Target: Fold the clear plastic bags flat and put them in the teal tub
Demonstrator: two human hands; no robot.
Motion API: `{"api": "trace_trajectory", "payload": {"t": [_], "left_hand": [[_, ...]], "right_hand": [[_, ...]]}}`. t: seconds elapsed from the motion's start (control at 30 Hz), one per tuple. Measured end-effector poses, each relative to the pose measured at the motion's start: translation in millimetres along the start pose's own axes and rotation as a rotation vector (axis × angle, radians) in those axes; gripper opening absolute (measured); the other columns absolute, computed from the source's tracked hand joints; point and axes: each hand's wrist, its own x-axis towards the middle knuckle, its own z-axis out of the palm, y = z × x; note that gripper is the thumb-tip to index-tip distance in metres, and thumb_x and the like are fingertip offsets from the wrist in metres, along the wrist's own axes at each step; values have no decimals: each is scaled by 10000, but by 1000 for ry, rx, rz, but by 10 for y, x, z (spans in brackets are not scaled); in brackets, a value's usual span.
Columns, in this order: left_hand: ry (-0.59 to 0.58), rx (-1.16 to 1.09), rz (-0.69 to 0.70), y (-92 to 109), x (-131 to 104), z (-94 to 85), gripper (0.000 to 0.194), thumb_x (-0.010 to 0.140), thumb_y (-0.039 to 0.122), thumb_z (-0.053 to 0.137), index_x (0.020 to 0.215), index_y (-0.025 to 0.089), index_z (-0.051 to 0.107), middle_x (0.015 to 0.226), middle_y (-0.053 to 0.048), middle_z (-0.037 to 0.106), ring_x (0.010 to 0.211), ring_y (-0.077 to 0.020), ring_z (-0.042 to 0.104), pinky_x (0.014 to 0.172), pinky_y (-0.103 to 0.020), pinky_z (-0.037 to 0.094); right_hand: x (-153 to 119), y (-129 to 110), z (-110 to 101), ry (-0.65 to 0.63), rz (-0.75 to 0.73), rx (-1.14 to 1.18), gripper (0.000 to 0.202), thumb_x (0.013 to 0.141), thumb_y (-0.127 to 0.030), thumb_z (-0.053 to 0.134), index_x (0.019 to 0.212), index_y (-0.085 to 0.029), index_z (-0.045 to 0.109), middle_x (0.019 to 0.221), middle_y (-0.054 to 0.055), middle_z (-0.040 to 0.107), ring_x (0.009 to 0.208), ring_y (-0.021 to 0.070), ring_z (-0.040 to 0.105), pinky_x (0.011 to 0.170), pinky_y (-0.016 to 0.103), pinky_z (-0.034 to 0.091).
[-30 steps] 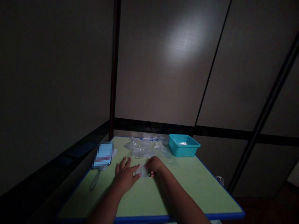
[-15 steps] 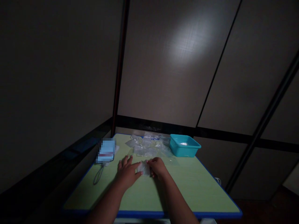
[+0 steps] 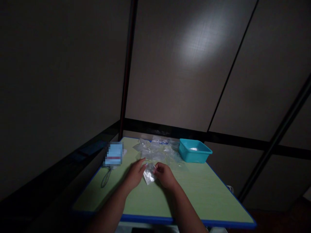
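Note:
A small clear plastic bag (image 3: 149, 174) is held between my two hands over the near middle of the table, its surface glinting and its lower corner pointing toward me. At its upper left edge, my left hand (image 3: 135, 173) pinches it with thumb and fingers. My right hand (image 3: 165, 174) has its fingers curled closed on the bag's right side. Just beyond my hands lies a loose heap of clear plastic bags (image 3: 157, 152), crumpled and overlapping.
A turquoise basin (image 3: 196, 157) with something clear and shiny inside stands at the table's back right. On the left lies a light-blue, blurred-out object (image 3: 114, 154) with a looped cord (image 3: 106, 179). Blue edging borders the green tabletop (image 3: 206, 197); dark panels rise behind it.
My left hand has gone from spread on the tabletop to closed on the bag's edge. The bag has turned from lying flat to tilted and now glints. The view has shifted slightly.

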Motion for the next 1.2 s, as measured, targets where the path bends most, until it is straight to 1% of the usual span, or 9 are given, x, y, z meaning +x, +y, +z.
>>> {"api": "trace_trajectory", "payload": {"t": [0.13,0.2,0.3,0.4,0.5,0.63,0.83,1.03,1.2], "left_hand": [[-63,-150,17,-11,-55,19,415,828,298,455,1214,154,503,1229,-86,566,1124,-184,513,962,-289,377],[-101,-225,34,10,-64,5,385,823,311,469,1168,154,534,1146,-77,616,1039,-181,563,900,-277,422],[-145,-314,49,50,-51,-35,281,810,347,493,967,151,621,912,-45,674,852,-183,607,773,-276,466],[-145,-372,31,63,-27,-62,236,778,361,533,749,144,620,718,-17,635,717,-177,577,666,-282,453],[-125,-435,-6,48,-13,-57,233,730,366,576,663,142,580,626,7,578,636,-154,531,589,-265,414],[-113,-546,-64,30,-8,-17,283,670,419,610,658,145,539,566,29,535,547,-122,493,509,-235,365],[-127,-681,-156,32,-4,4,339,561,416,696,679,119,583,577,-11,600,517,-137,540,483,-234,386],[-72,-767,-207,107,-13,-82,351,580,425,697,714,115,601,601,-36,639,521,-151,579,491,-240,426],[-37,-803,-234,143,-11,-98,396,545,441,734,732,113,614,633,-55,662,553,-170,600,522,-254,452]], "right_hand": [[-48,-86,3,-91,-64,38,177,687,-325,604,668,-171,520,618,-32,508,579,94,436,559,202,349],[-55,-111,5,-104,-82,41,174,698,-321,607,670,-167,530,617,-34,499,577,93,424,552,200,337],[-58,-139,0,-72,-101,46,168,713,-309,605,665,-166,530,609,-37,483,577,93,408,542,200,313],[-59,-166,-13,-30,-110,65,174,722,-310,607,661,-164,534,608,-36,476,587,96,407,545,203,308],[-52,-176,-19,5,-111,108,193,716,-325,623,656,-164,535,632,-30,487,618,100,425,572,204,322],[-28,-155,-1,16,-81,212,265,688,-398,638,666,-176,494,616,-39,491,585,90,436,554,202,336],[-18,-144,50,9,35,352,345,603,-437,700,702,-176,497,504,-65,484,438,62,396,428,179,294],[-53,-185,91,18,197,454,435,499,-423,774,729,-150,525,565,-14,585,466,101,532,472,228,437],[-60,-204,93,55,277,505,423,461,-401,787,664,-142,521,575,15,613,507,131,586,496,247,480]]}}
